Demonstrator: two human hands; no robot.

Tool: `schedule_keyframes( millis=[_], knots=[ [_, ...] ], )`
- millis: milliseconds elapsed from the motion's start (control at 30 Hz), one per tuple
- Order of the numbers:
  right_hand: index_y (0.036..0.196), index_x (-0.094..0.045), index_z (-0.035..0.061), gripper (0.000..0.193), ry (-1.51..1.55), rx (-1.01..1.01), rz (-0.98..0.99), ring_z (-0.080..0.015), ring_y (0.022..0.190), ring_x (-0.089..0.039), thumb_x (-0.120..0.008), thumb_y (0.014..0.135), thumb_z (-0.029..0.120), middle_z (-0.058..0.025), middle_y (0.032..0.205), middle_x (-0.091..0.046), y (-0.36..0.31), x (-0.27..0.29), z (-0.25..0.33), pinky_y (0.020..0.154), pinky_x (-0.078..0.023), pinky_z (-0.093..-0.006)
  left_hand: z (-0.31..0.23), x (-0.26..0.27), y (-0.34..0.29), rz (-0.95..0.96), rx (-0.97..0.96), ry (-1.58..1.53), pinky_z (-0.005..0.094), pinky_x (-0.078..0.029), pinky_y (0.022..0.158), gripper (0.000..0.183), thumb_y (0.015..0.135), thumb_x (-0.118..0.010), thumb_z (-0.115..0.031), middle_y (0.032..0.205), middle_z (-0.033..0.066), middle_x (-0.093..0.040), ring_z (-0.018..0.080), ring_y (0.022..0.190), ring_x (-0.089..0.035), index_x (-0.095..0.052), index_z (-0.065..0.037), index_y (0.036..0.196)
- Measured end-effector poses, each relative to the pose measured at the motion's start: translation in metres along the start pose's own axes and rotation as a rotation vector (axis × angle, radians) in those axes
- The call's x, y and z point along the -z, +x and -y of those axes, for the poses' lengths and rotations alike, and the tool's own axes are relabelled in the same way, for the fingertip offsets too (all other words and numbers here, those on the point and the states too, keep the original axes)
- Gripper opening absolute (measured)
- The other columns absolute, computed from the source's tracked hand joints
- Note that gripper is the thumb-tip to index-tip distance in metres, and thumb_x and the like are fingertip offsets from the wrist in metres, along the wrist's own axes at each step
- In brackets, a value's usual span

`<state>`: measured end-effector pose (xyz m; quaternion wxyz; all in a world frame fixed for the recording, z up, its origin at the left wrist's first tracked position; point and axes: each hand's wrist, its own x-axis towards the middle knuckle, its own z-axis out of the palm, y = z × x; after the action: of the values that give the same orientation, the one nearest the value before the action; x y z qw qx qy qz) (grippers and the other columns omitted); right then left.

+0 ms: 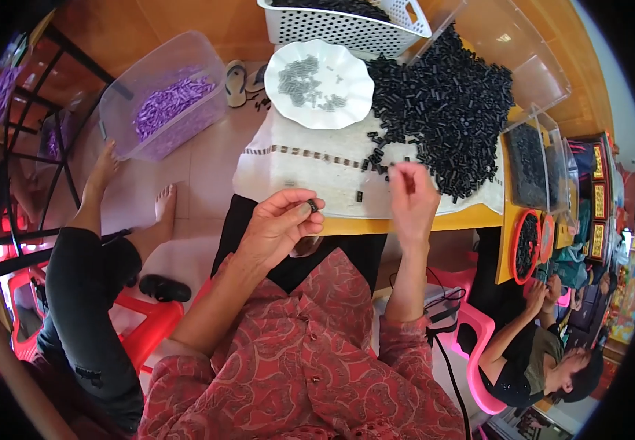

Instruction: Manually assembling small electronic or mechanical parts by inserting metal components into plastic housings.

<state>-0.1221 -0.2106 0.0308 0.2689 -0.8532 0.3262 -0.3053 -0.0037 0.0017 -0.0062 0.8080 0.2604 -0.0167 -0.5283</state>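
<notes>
Your left hand [281,227], on your side of the white plate [358,99], has thumb and index finger closed on a small black piece [313,206]; they cover too much of it for me to read its long axis. Your right hand [414,192], nearer you than the plate and off to its right, has its fingertips drawn together; blur keeps me from telling whether they hold anything. They hover at the near-left fringe of the heap of black pieces [453,103], right of the plate, and are much closer to it than your left. A lone black piece [360,196] lies between your hands, long axis pointing roughly away from you. Loose black pieces [377,154] scatter beside your right fingertips. The plate, bearing clear pieces [299,81], sits beyond the gap between your hands; a white basket [317,31] stands behind it, a tub [174,55] to its left.
</notes>
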Motion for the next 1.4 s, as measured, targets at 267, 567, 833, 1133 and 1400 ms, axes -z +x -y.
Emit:
schedule_keyframes(
  millis=[267, 567, 833, 1133, 1400],
  knots=[
    [0.098, -0.062, -0.0010, 0.009, 0.764, -0.250, 0.248, -0.0035, 0.073, -0.055, -0.066, 0.090, 0.002, 0.0011, 0.083, -0.062, -0.054, -0.018, 0.054, 0.065, -0.046, -0.0187, 0.001, 0.001, 0.000, 0.061, -0.008, -0.041, 0.0310, -0.055, 0.079, 0.023, 0.096, -0.057, -0.002, 0.108, 0.0135, -0.066, 0.0166, 0.089, -0.065, -0.061, -0.001, 0.118],
    [0.104, -0.062, -0.0021, 0.014, 0.829, -0.305, 0.326, -0.0058, 0.079, -0.059, -0.065, 0.091, -0.001, -0.0022, 0.088, -0.065, -0.063, -0.022, 0.057, 0.071, -0.049, -0.0201, 0.003, 0.001, 0.000, 0.088, -0.024, -0.061, 0.0301, -0.056, 0.080, 0.023, 0.097, -0.055, -0.002, 0.108, 0.0134, -0.066, 0.0169, 0.091, -0.066, -0.060, 0.002, 0.119],
    [0.107, -0.064, -0.0042, 0.016, 0.917, -0.317, 0.353, -0.0096, 0.083, -0.063, -0.063, 0.091, -0.003, -0.0057, 0.094, -0.067, -0.070, -0.022, 0.062, 0.075, -0.052, -0.0219, 0.002, -0.004, -0.001, 0.045, -0.019, -0.099, 0.0292, -0.055, 0.078, 0.023, 0.095, -0.057, -0.002, 0.106, 0.0130, -0.067, 0.0161, 0.087, -0.066, -0.061, 0.002, 0.118],
    [0.107, -0.063, -0.0053, 0.015, 0.962, -0.317, 0.367, -0.0125, 0.086, -0.066, -0.061, 0.093, -0.003, -0.0080, 0.097, -0.066, -0.071, -0.022, 0.069, 0.079, -0.055, -0.0248, 0.005, 0.002, 0.000, 0.066, -0.040, -0.101, 0.0308, -0.056, 0.079, 0.023, 0.095, -0.057, -0.001, 0.107, 0.0135, -0.065, 0.0156, 0.087, -0.065, -0.060, 0.002, 0.118],
    [0.103, -0.064, -0.0055, 0.012, 0.895, -0.288, 0.345, -0.0128, 0.085, -0.066, -0.061, 0.092, -0.003, -0.0073, 0.095, -0.064, -0.073, -0.025, 0.068, 0.078, -0.055, -0.0251, 0.006, 0.001, 0.000, 0.059, -0.051, -0.085, 0.0310, -0.057, 0.079, 0.023, 0.096, -0.056, -0.002, 0.108, 0.0139, -0.065, 0.0153, 0.088, -0.066, -0.060, 0.002, 0.118]
  ],
)
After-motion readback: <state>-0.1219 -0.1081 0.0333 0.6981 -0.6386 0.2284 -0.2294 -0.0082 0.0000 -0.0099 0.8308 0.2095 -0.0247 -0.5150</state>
